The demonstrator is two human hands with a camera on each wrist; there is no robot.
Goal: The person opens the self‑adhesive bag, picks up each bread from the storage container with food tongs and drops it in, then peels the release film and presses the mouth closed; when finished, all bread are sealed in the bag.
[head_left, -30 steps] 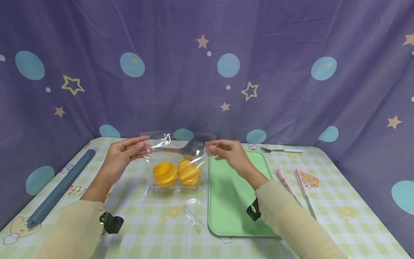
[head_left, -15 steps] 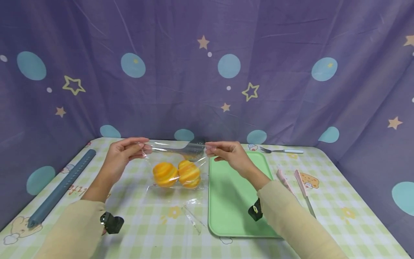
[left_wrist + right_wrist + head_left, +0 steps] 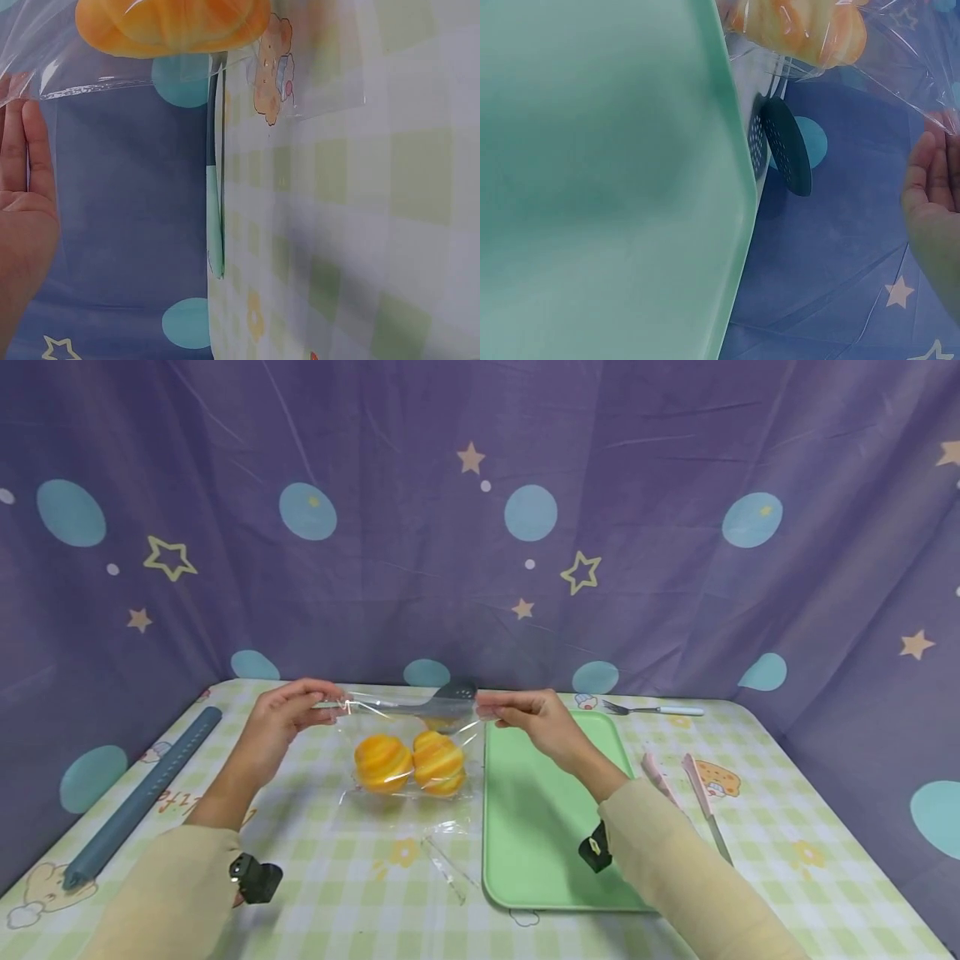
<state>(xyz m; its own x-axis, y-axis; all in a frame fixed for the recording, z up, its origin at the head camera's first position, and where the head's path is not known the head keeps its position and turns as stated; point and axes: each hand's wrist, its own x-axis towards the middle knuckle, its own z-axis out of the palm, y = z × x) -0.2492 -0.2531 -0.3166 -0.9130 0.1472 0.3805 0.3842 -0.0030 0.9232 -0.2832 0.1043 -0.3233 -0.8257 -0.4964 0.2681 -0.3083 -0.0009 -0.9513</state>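
A clear plastic bag holds two orange-yellow bread rolls, side by side. At the bag's upper left corner my left hand pinches the film between thumb and fingers. My right hand pinches the upper right corner the same way, so the top edge is stretched between both hands. Through the film shows a dark slotted turner lying behind the bag; its pale green handle appears in the left wrist view. Both wrist views catch only part of each hand, at the frame edge.
A green tray lies under my right forearm. Right of it are two pink-handled utensils, with a fork behind. A blue rolled mat lies at the left edge. A thin clear strip lies before the bag.
The bag's top edge, standing up above the hands one second ago, has come down and folded level with the fingers. Both hands have barely moved; the rolls stay in place.
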